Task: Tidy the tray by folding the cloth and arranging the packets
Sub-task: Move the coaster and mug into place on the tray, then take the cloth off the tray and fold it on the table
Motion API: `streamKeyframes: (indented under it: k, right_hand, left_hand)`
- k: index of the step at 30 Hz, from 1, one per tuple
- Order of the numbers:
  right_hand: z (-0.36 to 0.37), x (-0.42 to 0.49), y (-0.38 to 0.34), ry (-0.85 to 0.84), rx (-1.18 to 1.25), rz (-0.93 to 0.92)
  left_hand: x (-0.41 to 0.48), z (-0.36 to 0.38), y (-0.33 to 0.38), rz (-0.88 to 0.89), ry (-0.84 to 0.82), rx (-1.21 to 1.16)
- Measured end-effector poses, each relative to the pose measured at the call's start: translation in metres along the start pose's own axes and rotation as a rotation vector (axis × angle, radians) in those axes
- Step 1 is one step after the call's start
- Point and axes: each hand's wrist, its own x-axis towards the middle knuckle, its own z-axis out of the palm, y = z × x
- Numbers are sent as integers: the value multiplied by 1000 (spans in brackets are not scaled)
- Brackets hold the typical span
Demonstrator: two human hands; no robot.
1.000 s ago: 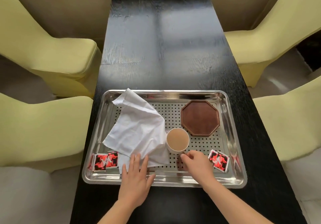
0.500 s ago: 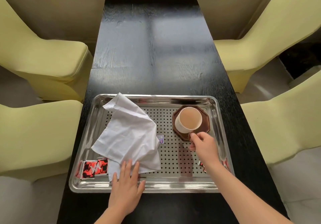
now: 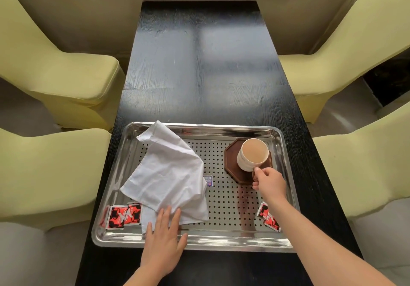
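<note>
Pressing flat-fingered on the rumpled cloth in the left half of the tray is the left hand; the right hand is pinching the handle of the cup toward the tray's far right; packets are lying in both its near corners.

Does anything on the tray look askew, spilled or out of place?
The white cloth lies crumpled and unfolded over the tray's left half, one corner riding up the far rim, covering part of the red packets. The other packets lie askew near the right rim. No spill shows; the cup sits on its coaster.
</note>
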Motion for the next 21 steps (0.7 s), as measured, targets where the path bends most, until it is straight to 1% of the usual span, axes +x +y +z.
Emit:
streamKeyframes:
  k: [5, 8, 9, 12, 13, 14, 15, 19, 21]
  right_hand:
    - [0, 1, 2, -6, 17, 8]
    - [-1, -6, 3, -2, 64, -21]
    - [0, -10, 3, 29, 73, -52]
    - [3, -28, 1, 190, 26, -203]
    - [6, -36, 0, 205, 18, -259]
    - [11, -43, -1, 174, 8, -308]
    - [18, -50, -2, 101, -13, -342]
    - [57, -69, -8, -323, -243, -370]
    - [80, -72, -14, -474, -326, -338]
  left_hand:
    - [0, -3, -1, 1, -10, -17]
    - [-1, -6, -1, 2, -10, -45]
    - [-1, -7, -2, 1, -4, -71]
    - [-2, -11, -5, 0, 30, -138]
    - [-2, -12, -6, 5, 38, -150]
    - [-3, -13, -8, 13, 45, -156]
    - [-4, -13, -9, 22, 51, -158]
    - [-10, -15, -13, 37, 36, -172]
    - [-15, -14, -15, 60, 30, -172]
